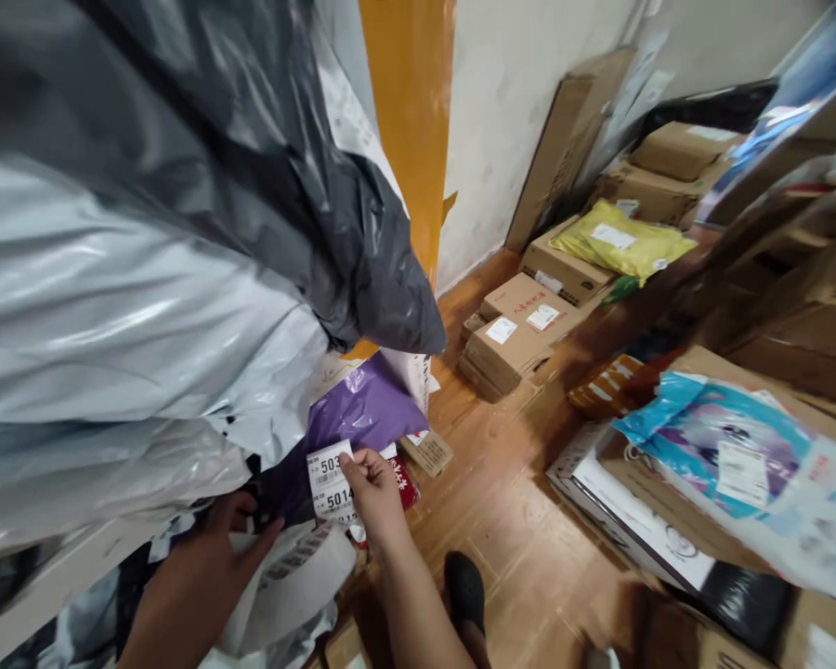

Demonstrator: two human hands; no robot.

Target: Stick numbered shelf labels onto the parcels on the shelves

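Note:
My right hand [374, 488] pinches a strip of white number labels [333, 488] between thumb and fingers; printed numbers and barcodes show on it. The strip is in front of a purple plastic mailer [362, 404]. Below it, a loose curl of label strip [296, 581] hangs between my hands. My left hand [202, 576] is in shadow at the lower left, beside the curl and under the stacked parcels. Its thumb is spread from the fingers, whose tips are partly hidden. Grey and white plastic mailers [132, 307] bulge above it.
A black mailer [306, 186] juts out over the stack. Cardboard boxes [508, 353] lie on the wooden floor [502, 483] by the wall, with a yellow mailer [620, 242] on others. At right, a blue printed package [731, 446] rests on boxes. A dark shoe [463, 590] shows below.

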